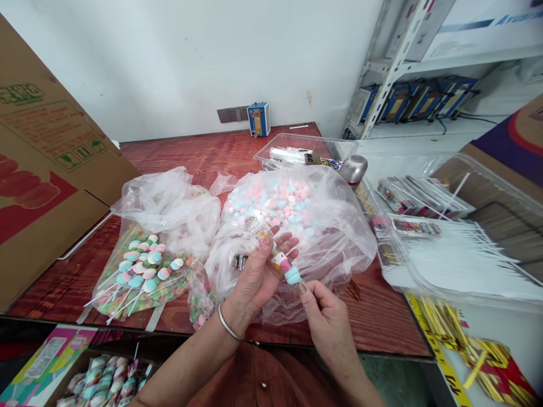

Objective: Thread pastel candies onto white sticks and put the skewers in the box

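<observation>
Both hands (258, 271) (324, 314) pinch crinkly clear sleeve (271, 249) over puffy marshmallow stick (286, 270).

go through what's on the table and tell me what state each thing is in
Left hand: gripping the sleeve.
Right hand: pinching the candy stick's lower end.
Sleeve: clear, candy stick partly inside.
Candy stick: tilted, held over the bag.
Bag: open, full of pink and blue candy.
Tray: holds white sticks.
Box: leaning.
</observation>
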The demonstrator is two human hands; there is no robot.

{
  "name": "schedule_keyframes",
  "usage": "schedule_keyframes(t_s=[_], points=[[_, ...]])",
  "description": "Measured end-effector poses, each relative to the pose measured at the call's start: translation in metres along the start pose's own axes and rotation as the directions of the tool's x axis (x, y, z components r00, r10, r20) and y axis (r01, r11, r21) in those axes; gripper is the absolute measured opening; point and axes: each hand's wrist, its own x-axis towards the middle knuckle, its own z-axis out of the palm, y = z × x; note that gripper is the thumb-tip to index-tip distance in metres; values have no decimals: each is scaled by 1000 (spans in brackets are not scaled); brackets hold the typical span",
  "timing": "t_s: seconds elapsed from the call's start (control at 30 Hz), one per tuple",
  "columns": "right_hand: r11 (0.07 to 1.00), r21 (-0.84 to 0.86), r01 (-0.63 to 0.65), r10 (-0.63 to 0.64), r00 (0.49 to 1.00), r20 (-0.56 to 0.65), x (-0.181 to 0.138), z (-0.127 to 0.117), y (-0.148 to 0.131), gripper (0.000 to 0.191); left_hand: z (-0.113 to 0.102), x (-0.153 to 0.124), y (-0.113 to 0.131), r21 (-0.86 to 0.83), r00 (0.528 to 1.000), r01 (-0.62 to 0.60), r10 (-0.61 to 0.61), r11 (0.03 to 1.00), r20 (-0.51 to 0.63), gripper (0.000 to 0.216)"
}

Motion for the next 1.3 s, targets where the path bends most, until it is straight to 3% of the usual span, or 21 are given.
schedule_keyframes(t_s=[0.07, 0.17, 0.27, 0.43, 0.5, 0.57, 0.63, 0.67, 0.73, 0.8, 0.83, 0.9, 0.93, 1.0, 1.03, 1.1, 1.2, 1.3], points=[[1000, -4, 8, -8, 1000, -9, 1, 2, -4, 35, 3, 0, -3, -11, 999, -38, 38, 999, 0, 27], [991, -108, 79, -90, 991, -98, 4, 7, -9, 27, 9, -5, -17, -25, 999, 30, -29, 999, 24, 17], [957, -256, 140, -172, 979, -110, 3, 8, -9, 20, 10, -9, -24, -52, 996, 89, -87, 995, 31, 20], [888, -383, 253, -306, 948, -84, -9, -1, 1, 20, 3, 1, -6, -30, 998, 65, -66, 997, -12, 39], [940, -280, 196, -229, 969, -93, -11, -3, 2, 22, 1, 5, 1, -58, 999, 34, -36, 998, -35, 34], [1000, -25, 6, -5, 1000, 19, -11, -2, 0, 31, 1, 6, 2, -107, 999, 1, -6, 994, -48, 22], [947, 225, -228, 181, 960, 211, -11, 1, -2, 40, 2, 6, 1, -132, 999, -3, -3, 991, -44, 14], [917, 284, -280, 203, 941, 271, -11, 4, -2, 42, 3, 5, 0, -132, 999, 2, -8, 991, -46, 13], [960, 221, -174, 124, 967, 223, -11, 7, 0, 39, 6, 4, -1, -126, 997, 6, -15, 992, -71, 15], [989, -80, 126, -121, 991, 58, -12, 9, 3, 32, 8, 4, -1, -120, 994, 10, -23, 993, -110, 18], [928, -267, 259, -268, 963, 3, -12, 9, 5, 28, 10, 4, -1, -113, 992, 18, -32, 993, -125, 20], [732, -550, 403, -488, 873, -11, -13, 9, 7, 20, 13, 3, -2, -91, 988, 43, -56, 995, -146, 22], [656, -624, 425, -539, 842, 8, -12, 8, 7, 19, 14, 2, -3, -81, 986, 55, -67, 995, -154, 23], [606, -678, 417, -555, 832, 15, -11, 8, 7, 20, 17, -1, -8, -73, 984, 74, -85, 995, -154, 24], [631, -667, 397, -537, 844, -5, -10, 8, 6, 24, 17, -2, -11, -70, 985, 78, -88, 995, -149, 25], [768, -556, 316, -420, 905, -66, -7, 8, 5, 30, 16, -6, -17, -46, 989, 71, -76, 996, -126, 25], [982, -171, 80, -94, 993, -73, -4, 7, 5, 35, 11, -8, -21, 30, 994, 90, -88, 995, -67, 24], [985, 126, -121, 120, 993, 15, -3, 3, 4, 38, 4, -2, -13, 36, 996, 74, -73, 997, -47, 27]])
